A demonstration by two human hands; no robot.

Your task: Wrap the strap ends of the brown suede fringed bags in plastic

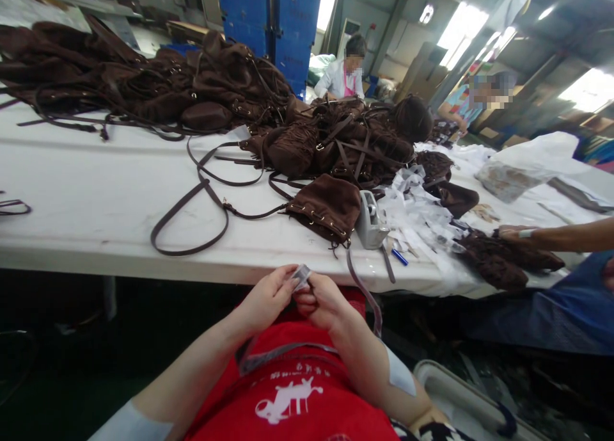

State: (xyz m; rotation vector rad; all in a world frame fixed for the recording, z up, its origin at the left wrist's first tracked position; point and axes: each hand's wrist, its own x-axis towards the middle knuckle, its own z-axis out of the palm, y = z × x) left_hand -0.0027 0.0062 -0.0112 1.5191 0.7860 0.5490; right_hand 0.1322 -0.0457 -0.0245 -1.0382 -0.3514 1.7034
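Note:
My left hand (266, 297) and my right hand (322, 300) meet just below the table's front edge, both pinching the end of a strap (301, 276) wrapped in clear film. The strap runs down over my red top in a loop (288, 350) and back up to the table past my right wrist. Directly ahead on the white table (96, 198) lies a brown suede bag (326, 205) with long straps (192, 210) spread to the left. A grey tape dispenser (370, 220) stands beside it.
A large heap of brown bags (144, 82) covers the far half of the table. White paper scraps (417, 217) and a blue pen (399, 256) lie right of the dispenser. A co-worker's hand (515, 232) rests on a brown bag (499, 258) at right. Two people sit at the far end.

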